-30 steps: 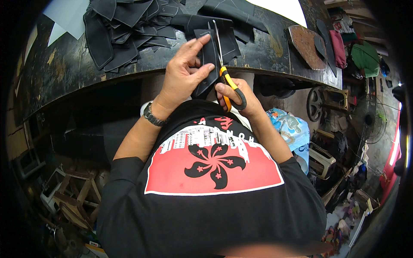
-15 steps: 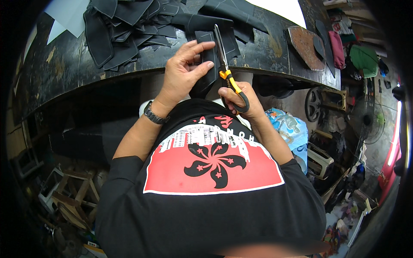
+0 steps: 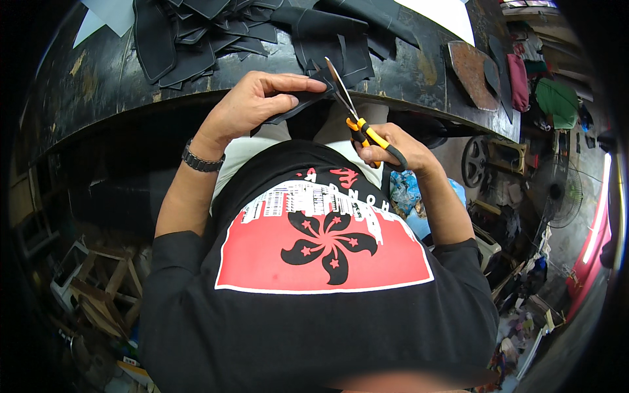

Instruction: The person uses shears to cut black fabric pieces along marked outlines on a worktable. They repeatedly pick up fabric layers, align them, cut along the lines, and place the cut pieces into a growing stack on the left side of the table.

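A black piece of sheet material (image 3: 303, 103) with pale marked lines is pinched between the thumb and fingers of my left hand (image 3: 246, 105), tilted over the table's near edge. My right hand (image 3: 396, 145) grips a pair of scissors (image 3: 375, 135) with yellow and black handles. The blades are parted and point away from me, at the right end of the held piece. Whether they touch it I cannot tell. Beyond the blades, a larger black sheet (image 3: 327, 33) with pale outlines lies on the table.
On the worn black table (image 3: 98, 98), a pile of cut black pieces (image 3: 196, 39) lies at the far left. White sheets (image 3: 439, 16) are at the back. A brown worn board (image 3: 470, 75) lies on the right. Past the table stand a fan (image 3: 557, 190) and a handwheel (image 3: 474, 159).
My left hand has moved left and turned the black piece from upright to slanting. My right hand has shifted right, and the scissors have opened and tilted leftward.
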The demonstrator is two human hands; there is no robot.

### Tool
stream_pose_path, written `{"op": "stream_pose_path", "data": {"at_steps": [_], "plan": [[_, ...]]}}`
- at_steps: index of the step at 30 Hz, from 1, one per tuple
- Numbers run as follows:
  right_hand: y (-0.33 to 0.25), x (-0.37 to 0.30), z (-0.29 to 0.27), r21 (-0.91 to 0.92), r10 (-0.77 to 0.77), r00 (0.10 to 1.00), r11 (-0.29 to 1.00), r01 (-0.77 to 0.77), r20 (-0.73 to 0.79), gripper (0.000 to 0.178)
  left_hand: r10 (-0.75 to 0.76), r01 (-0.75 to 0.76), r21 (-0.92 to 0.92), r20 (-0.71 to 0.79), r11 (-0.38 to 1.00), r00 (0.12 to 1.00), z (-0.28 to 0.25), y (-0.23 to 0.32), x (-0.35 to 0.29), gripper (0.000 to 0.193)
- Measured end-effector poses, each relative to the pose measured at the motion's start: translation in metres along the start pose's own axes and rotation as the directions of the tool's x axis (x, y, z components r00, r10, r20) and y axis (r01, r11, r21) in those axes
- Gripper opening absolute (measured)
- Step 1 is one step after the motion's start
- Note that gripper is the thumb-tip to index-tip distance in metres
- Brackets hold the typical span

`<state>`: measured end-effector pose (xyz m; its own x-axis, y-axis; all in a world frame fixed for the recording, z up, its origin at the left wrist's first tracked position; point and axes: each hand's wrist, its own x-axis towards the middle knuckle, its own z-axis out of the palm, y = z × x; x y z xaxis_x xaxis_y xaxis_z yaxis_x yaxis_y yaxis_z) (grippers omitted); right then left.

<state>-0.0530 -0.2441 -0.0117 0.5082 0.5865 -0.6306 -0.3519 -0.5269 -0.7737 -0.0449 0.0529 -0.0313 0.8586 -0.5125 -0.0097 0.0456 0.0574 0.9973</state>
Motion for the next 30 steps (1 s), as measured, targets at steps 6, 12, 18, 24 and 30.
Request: {"op": "stream_pose_path", "data": {"at_steps": [6,12,18,24,30], "plan": [[-0.003,0.001,0.001,-0.017,0.021,1.0,1.0,-0.021,-0.015,0.043,-0.054,0.056,-0.071,0.034,0.996,0.998,-0.002,-0.003,-0.001,0.039],[0.001,0.0,0.004,0.03,-0.053,0.999,0.998,0.052,0.002,0.041,0.005,-0.004,-0.018,0.071,1.0,0.997,-0.005,-0.003,-0.002,0.041],[0.004,0.0,0.005,0.04,-0.011,1.0,0.999,0.011,0.01,0.04,0.007,-0.003,-0.048,0.083,0.999,0.997,-0.006,-0.002,-0.004,0.042],[0.001,-0.004,0.009,0.052,0.023,0.998,0.998,-0.02,-0.063,0.036,-0.013,0.016,-0.032,0.078,0.999,0.997,-0.008,0.0,-0.005,0.043],[-0.003,-0.01,0.011,0.039,0.1,0.991,0.995,-0.097,-0.087,0.04,-0.043,0.047,-0.038,0.096,0.998,0.994,-0.014,0.004,-0.007,0.04]]}}
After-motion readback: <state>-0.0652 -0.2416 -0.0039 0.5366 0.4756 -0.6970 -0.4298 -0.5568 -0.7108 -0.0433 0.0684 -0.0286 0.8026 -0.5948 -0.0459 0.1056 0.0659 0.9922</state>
